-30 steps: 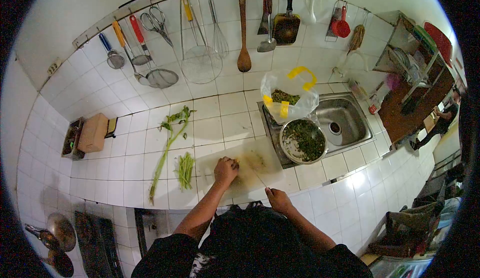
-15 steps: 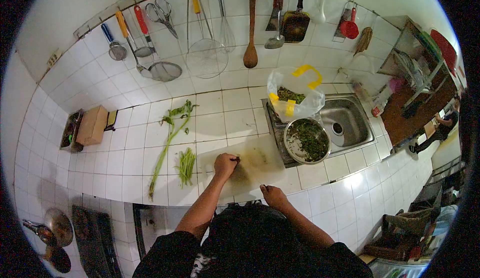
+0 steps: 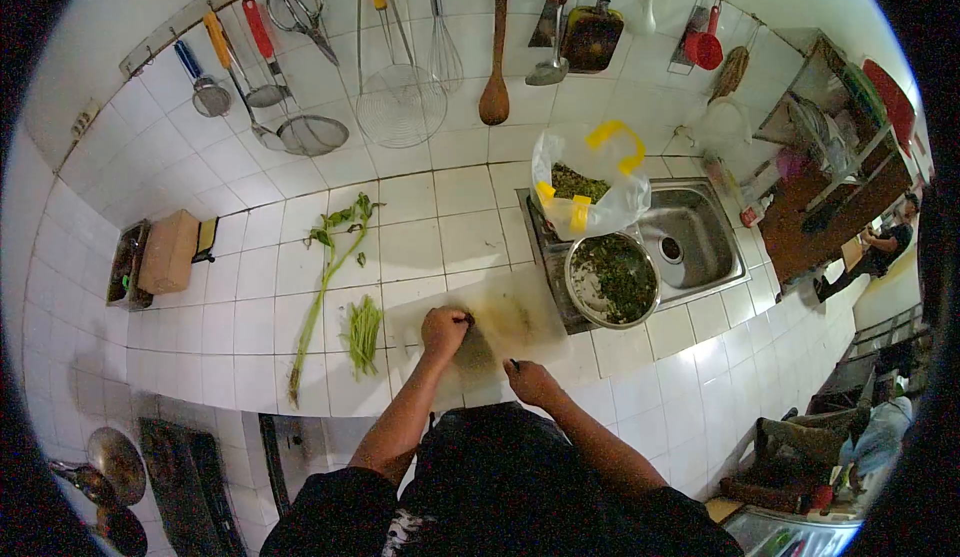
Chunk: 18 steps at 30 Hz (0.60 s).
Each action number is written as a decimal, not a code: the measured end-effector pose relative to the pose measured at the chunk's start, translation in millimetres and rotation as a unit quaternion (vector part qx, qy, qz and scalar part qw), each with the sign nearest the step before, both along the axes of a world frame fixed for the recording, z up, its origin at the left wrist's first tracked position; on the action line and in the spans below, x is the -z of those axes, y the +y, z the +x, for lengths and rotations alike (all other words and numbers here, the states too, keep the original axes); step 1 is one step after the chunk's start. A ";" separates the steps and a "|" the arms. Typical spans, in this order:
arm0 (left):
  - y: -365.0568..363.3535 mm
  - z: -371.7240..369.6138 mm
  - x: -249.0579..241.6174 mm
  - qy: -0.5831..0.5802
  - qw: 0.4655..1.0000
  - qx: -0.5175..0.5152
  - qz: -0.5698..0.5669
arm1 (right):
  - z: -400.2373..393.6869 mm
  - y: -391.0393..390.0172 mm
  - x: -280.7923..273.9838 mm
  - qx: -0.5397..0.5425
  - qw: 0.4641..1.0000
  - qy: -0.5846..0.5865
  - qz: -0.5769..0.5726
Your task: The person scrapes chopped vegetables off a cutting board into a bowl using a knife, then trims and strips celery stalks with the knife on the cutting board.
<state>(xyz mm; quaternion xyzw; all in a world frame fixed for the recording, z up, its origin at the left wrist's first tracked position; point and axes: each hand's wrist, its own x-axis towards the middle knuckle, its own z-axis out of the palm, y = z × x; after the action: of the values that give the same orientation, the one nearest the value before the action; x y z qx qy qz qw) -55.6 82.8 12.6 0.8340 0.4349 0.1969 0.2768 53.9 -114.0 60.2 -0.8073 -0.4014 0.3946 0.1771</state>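
Note:
My left hand [image 3: 444, 333] is closed in a fist on the pale cutting board [image 3: 520, 302], with a small dark bit [image 3: 467, 320] showing at its fingertips. I cannot make out what that bit is. At the board's near edge my right hand [image 3: 535, 385] is wrapped round a dark handle [image 3: 514, 364]; whatever joins the handle is not distinguishable. Wet greenish smears mark the board. Left of it lie a bunch of cut green stalks [image 3: 362, 337] and a long leafy stem [image 3: 325, 302].
Right of the board stands a metal bowl of chopped greens [image 3: 628, 282], before a clear plastic bag [image 3: 605, 202] with more greens. Beyond is a steel sink [image 3: 700, 257]. Utensils, including a wooden spoon [image 3: 495, 97], hang on the tiled wall. A person [image 3: 880, 247] sits far right.
The view has shifted slightly. My right hand has moved a little up and left toward the board, and the dark handle now shows. My left hand stays closed at about the same place.

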 end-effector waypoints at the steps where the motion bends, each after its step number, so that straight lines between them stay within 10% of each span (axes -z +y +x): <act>1: 0.4 0.6 -3.9 0.013 1.000 -0.010 -0.012 | -1.2 7.9 -19.2 0.001 1.000 0.002 0.004; 18: -0.1 -7.9 -6.1 -0.025 0.999 0.022 0.030 | -13.4 -23.4 -28.6 0.064 0.998 0.006 0.019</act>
<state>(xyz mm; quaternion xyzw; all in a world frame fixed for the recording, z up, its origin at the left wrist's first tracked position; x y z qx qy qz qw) -63.5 82.7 18.7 0.8460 0.4034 0.2245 0.2669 40.5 -137.4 88.7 -0.8253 -0.3558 0.3794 0.2198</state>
